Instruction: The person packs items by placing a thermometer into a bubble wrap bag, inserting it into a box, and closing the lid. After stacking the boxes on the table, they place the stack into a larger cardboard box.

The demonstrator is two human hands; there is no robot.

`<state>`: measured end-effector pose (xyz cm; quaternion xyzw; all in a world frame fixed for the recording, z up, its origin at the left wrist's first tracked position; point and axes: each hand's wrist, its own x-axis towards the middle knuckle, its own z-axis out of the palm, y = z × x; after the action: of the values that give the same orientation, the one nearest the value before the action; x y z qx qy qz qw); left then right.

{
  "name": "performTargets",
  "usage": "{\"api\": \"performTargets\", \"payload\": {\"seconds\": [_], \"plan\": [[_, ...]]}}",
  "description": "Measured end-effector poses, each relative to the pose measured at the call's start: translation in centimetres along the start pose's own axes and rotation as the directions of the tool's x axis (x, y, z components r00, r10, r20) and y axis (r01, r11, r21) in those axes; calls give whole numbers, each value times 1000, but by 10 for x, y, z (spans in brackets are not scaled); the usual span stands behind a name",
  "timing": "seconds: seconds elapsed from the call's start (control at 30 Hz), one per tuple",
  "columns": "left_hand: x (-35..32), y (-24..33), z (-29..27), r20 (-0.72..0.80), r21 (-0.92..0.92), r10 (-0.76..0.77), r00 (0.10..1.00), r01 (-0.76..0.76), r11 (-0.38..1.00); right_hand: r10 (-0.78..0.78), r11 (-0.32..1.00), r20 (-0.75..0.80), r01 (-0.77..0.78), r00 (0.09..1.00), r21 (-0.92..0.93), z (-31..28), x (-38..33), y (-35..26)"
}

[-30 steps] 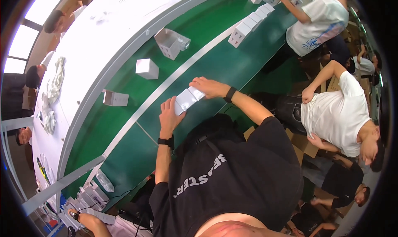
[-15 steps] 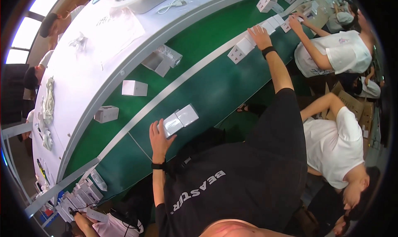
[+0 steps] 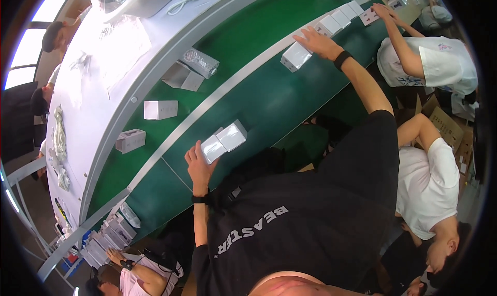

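Note:
My left hand (image 3: 199, 165) is closed round the near end of a shiny white box (image 3: 213, 148). Its thumb lies on one side and the fingers on the other. A second white box (image 3: 232, 135) touches the far end of that one, both lying on the green work surface. Out to the right, my right arm is stretched along the bench. There my right hand (image 3: 322, 44) grips the upper end of another film-wrapped white box (image 3: 296, 57), its thumb hidden. Just beyond it more white boxes (image 3: 334, 23) stand in a row.
A pale metal rail (image 3: 217, 99) divides my surface from a green strip holding white cartons (image 3: 160, 109) and a clear-wrapped pack (image 3: 201, 62). Behind is a raised white shelf (image 3: 103, 89) with a cable (image 3: 187, 1). Co-workers sit right and lower left, near stacked boxes (image 3: 111, 234).
My right hand has come back along the row to the nearest box there, which now shows its glossy side instead of a printed one. My left hand still holds its box.

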<state>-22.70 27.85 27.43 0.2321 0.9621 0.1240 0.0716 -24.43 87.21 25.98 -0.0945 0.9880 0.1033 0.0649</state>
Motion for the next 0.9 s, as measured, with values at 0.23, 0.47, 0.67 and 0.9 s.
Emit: {"api": "performTargets", "payload": {"seconds": [0.23,0.47,0.67,0.9], "plan": [[-3,1,2,-23,-10,-10,1000,10,1000,212,927,40,-213,977,310,-17,-6,-15],[-5,1,0,-31,-13,-25,999,25,1000,-50,995,26,48,998,85,4,2,-1],[1,5,4,-22,-11,-43,999,42,999,-52,977,3,50,999,208,-12,-4,-30],[-1,4,4,-5,-8,-29,1000,29,1000,-23,946,-28,31,999,324,-58,-3,-244]]}}
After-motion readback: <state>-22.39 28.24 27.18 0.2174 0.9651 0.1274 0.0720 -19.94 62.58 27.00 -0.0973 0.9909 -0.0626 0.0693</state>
